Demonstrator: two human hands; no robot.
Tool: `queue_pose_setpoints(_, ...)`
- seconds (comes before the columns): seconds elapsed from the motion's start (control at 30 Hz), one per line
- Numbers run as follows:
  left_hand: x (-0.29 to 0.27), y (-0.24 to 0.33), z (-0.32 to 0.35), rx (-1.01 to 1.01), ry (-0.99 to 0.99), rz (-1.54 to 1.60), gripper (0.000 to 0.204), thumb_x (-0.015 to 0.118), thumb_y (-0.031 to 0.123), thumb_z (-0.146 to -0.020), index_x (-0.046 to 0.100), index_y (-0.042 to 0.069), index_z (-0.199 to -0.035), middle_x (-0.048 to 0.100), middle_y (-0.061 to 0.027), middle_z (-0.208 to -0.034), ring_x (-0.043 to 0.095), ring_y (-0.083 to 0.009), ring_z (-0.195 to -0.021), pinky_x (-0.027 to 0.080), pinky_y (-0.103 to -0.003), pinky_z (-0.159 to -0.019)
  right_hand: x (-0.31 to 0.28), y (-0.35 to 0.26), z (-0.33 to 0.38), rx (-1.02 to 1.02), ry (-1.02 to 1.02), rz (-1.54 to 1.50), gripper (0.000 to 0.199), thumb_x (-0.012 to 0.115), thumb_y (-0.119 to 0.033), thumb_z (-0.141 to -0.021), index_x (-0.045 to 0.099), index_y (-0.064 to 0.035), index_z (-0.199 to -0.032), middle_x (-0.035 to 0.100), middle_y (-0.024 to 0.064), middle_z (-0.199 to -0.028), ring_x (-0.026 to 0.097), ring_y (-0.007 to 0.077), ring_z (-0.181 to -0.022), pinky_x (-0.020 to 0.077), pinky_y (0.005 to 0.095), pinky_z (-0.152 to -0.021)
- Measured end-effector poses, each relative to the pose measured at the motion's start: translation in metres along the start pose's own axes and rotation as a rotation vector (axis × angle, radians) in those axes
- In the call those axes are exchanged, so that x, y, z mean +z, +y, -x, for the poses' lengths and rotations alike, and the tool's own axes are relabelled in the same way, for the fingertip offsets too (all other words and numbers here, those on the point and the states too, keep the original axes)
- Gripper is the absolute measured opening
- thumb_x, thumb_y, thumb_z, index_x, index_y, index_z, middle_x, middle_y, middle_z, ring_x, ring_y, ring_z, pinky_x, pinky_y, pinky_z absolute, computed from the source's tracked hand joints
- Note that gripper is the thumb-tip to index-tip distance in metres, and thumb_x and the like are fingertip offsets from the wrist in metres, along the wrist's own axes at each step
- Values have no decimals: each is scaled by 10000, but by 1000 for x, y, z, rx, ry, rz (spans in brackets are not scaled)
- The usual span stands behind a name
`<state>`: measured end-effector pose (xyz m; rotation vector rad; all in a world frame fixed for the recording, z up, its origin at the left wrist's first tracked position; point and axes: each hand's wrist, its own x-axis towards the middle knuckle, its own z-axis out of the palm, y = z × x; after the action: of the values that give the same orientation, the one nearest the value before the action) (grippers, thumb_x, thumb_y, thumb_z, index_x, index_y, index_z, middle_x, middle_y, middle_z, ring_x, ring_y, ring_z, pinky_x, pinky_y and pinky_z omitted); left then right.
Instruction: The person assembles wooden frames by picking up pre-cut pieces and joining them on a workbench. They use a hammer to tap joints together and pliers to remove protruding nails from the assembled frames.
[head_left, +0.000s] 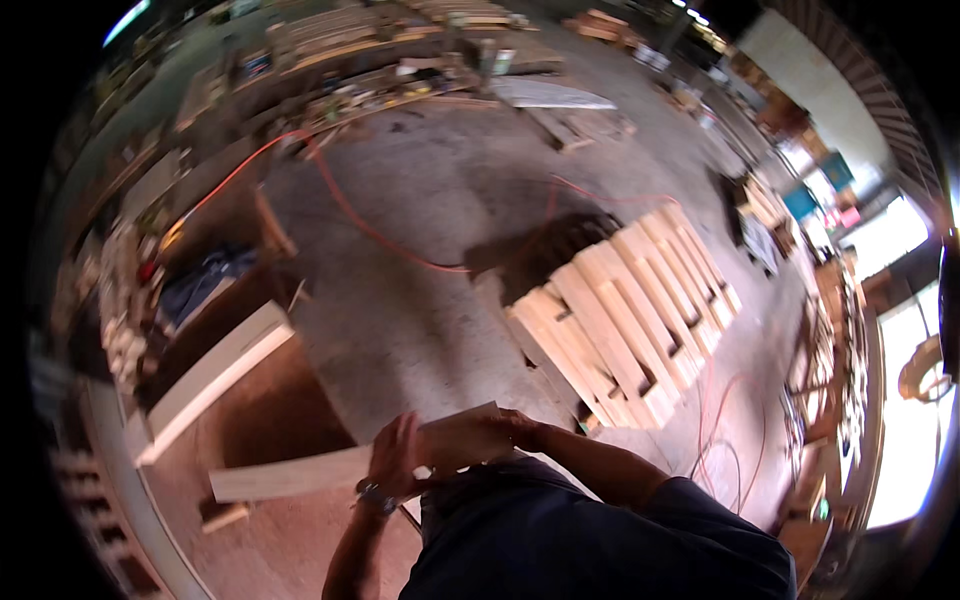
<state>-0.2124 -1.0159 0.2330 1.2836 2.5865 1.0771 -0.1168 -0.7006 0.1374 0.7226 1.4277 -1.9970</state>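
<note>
A long pale wooden board (290, 477) reaches from the brown worktop on the left to the front of my body. My left hand (393, 458), with a watch at its wrist, lies across the board's middle, the fingers slightly blurred and passing over its far edge. At the board's right end, my right hand (515, 428) is closed on the wood, its fingers partly hidden. A second thick pale beam (215, 375) lies slanted on the worktop (275, 550), beyond the board.
Right of centre stands a stack of pale beams (620, 320). An orange hose (345, 200) curves over the concrete floor (400, 290). Dark cloth (205, 285) lies past the worktop at left. Workbenches with clutter (390, 95) stand far off; more timber leans at right (840, 350).
</note>
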Motion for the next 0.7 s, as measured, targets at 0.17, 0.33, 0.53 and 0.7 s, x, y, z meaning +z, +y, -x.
queue_pose_setpoints(0.17,-27,-39,26,-100,-382,-239,1039,974,421,-522,518,16,-1364,647,-197,-1199,599,-413,-1179,476,-558,-998,-46,33,67,-28,73,-18,597,726,-507,-885,629,-186,-1379,611,46,-1363,522,221,-1322,451,493,-1040)
queue_pose_setpoints(0.33,1,1,4,-172,-584,-213,514,863,259,-620,581,85,-1012,713,-169,-970,709,-398,-903,577,-510,-776,-61,12,138,94,279,-23,680,746,-535,-870,605,-169,-1426,545,59,-1483,383,255,-1463,259,519,-1202)
queue_pose_setpoints(0.53,61,62,-23,-66,-572,-206,545,877,303,-621,593,116,-1047,719,-150,-950,716,-403,-879,573,-535,-747,-118,37,211,-58,377,-252,658,736,-576,-897,652,-83,-1324,607,61,-1396,464,213,-1378,315,404,-1171)
queue_pose_setpoints(0.7,111,154,-71,-14,-726,-320,571,894,336,-623,595,124,-1061,731,-144,-945,722,-389,-876,577,-528,-737,-186,93,270,-87,402,-422,737,704,-593,-921,601,-34,-1389,637,98,-1370,565,241,-1288,384,404,-1141)
